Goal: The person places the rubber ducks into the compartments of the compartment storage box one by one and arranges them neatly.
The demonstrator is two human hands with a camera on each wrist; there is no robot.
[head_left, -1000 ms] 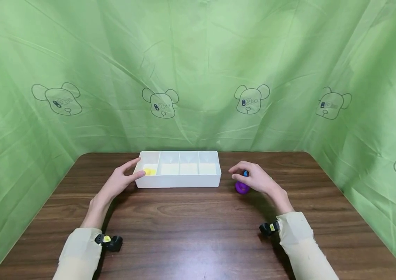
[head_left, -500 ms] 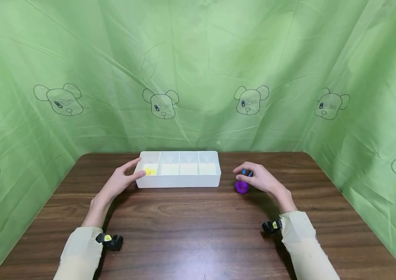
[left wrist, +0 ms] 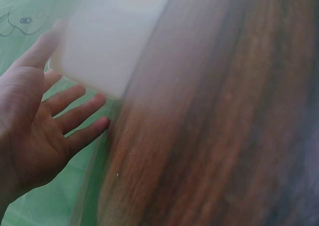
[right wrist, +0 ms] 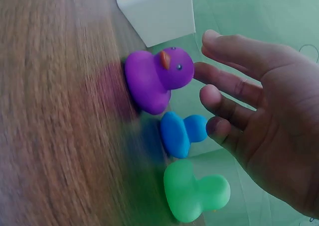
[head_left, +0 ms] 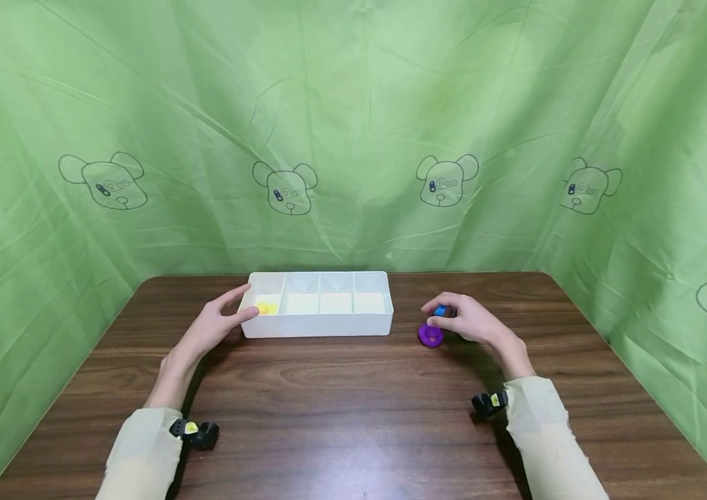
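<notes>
A white divided box [head_left: 316, 325] stands at the back of the table. Something yellow [head_left: 264, 308] lies in its leftmost compartment, too small to make out. My left hand [head_left: 210, 325] is at the box's left end, with thumb and forefinger touching its rim; in the left wrist view the other fingers are fairly straight. To the right of the box, my right hand [head_left: 475, 321] hovers over rubber ducks, fingers loosely bent around nothing. The right wrist view has a purple duck [right wrist: 149, 81], a smaller blue duck [right wrist: 177, 134] and a green duck [right wrist: 194, 191] in a row, beside the fingertips.
The brown wooden table [head_left: 328, 417] reaches back to a green curtain [head_left: 353, 139] that encloses it on three sides. In the head view the right hand covers the green duck and part of the blue one.
My right hand has shifted a little to the right above the ducks, uncovering more of the purple one. The left hand and the box have stayed in place.
</notes>
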